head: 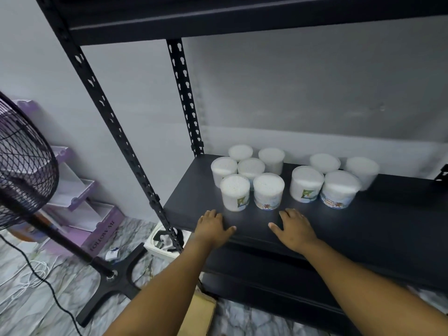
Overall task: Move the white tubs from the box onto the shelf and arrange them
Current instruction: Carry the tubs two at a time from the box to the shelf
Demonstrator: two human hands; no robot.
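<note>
Both hands [252, 226] flat at shelf [363, 226] front edge, near tubs [269, 190].

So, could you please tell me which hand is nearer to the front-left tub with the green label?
The left hand. It rests open on the shelf edge just below the front-left tub; the right hand lies open further right, below the gap between the groups.

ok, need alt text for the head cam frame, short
Ten white tubs stand in two clusters on a black shelf, while the person's left hand and right hand rest open and empty on its front edge. A standing fan is on the floor to the left.
</note>
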